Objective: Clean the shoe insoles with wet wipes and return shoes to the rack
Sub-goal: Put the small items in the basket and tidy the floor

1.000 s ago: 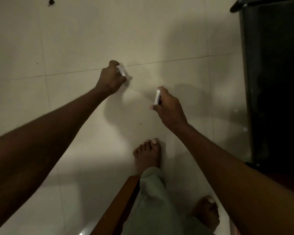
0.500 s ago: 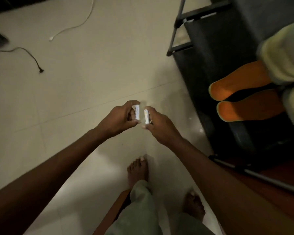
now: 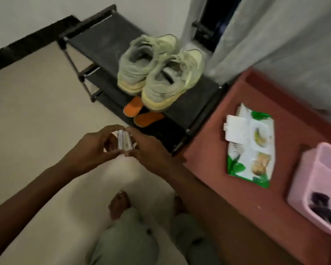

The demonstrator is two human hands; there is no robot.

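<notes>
- Left hand (image 3: 93, 148) and right hand (image 3: 145, 150) meet over the floor, each pinching a small white object (image 3: 124, 142).
- Pale green shoes (image 3: 159, 73) sit on the rack's (image 3: 103, 39) top shelf; orange insoles (image 3: 141, 113) lie below.
- Wipes pack (image 3: 249, 146) lies on the red table (image 3: 208, 150).

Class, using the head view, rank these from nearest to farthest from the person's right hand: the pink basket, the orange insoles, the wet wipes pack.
1. Orange insoles, just beyond the right hand, on the rack's lower shelf.
2. Wet wipes pack, to its right.
3. Pink basket, far right.
</notes>
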